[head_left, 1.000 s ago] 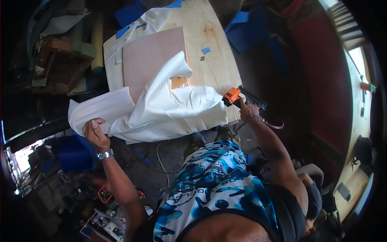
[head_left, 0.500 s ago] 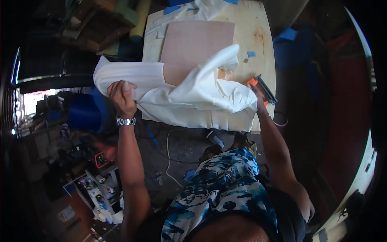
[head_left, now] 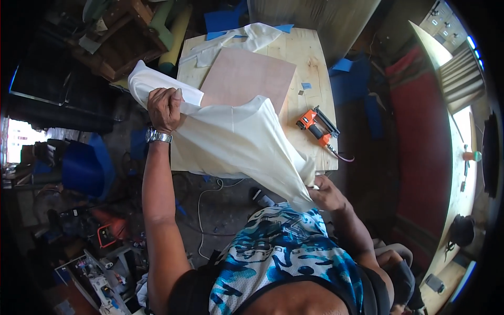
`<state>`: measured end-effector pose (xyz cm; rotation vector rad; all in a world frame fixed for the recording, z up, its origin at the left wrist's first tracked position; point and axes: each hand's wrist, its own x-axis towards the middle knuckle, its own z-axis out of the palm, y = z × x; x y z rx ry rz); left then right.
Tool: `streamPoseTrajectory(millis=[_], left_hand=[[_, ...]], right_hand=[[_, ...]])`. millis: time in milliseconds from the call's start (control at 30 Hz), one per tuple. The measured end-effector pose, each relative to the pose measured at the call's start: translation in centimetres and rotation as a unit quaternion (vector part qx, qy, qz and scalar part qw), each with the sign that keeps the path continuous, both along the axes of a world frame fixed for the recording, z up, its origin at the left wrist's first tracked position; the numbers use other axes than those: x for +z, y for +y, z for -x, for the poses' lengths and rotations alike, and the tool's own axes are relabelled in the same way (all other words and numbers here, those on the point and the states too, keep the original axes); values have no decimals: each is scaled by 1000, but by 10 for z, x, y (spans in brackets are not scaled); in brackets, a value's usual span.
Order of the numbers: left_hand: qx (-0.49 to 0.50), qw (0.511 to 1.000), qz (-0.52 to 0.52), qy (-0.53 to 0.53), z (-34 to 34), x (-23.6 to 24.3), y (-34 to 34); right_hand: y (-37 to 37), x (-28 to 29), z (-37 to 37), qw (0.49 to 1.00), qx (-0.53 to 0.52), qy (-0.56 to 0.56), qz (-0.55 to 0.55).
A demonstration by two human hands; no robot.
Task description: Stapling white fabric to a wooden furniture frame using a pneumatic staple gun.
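Note:
A large cream-white piece of fabric (head_left: 231,131) stretches between my two hands across the near part of a pale wooden table. My left hand (head_left: 165,109), with a metal watch at the wrist, is closed on its upper left part, and a fold hangs beyond the fist. Past the table's near right corner, my right hand (head_left: 326,193) grips the lower right end close to my body. Under the fabric's far side lies a flat pinkish-brown board (head_left: 249,76), partly covered. An orange staple gun (head_left: 317,126) with a hose rests on the table, right of the fabric.
Scraps of white fabric (head_left: 231,44) and blue material (head_left: 220,22) lie at the wooden table's (head_left: 323,79) far edge. A blue bucket-like object (head_left: 89,165) stands at left. A white cord (head_left: 201,210) runs over the floor. Another person's arm (head_left: 391,262) shows at lower right.
My right hand has moved from beside the staple gun toward my body, pulling the fabric's right end off the table edge. The fabric is now tauter, and the staple gun is fully visible.

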<state>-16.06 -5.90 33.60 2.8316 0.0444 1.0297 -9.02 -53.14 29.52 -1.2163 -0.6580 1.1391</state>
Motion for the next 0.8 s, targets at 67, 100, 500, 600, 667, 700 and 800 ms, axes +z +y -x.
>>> streamPoseTrajectory(millis=[67, 100, 500, 600, 667, 700, 800], left_hand=[[-7, 1000, -11, 2, 9, 2, 4], [3, 1000, -24, 3, 25, 7, 5], [92, 965, 242, 42, 49, 52, -249], [188, 883, 404, 146, 54, 54, -270], [177, 740, 573, 306, 51, 58, -267], [111, 771, 575, 251, 55, 34, -270], [154, 829, 479, 245, 56, 35, -283]], right_hand=[[-12, 2, 4, 997, -19, -17, 78], [-16, 8, -5, 987, 15, -25, 159], [48, 51, -36, 958, 279, -6, -68], [85, 55, -50, 901, 395, -137, -120], [93, 43, -52, 880, 418, -164, -153], [94, 39, -53, 860, 453, -206, -109], [106, 35, -78, 801, 504, -235, -222]])
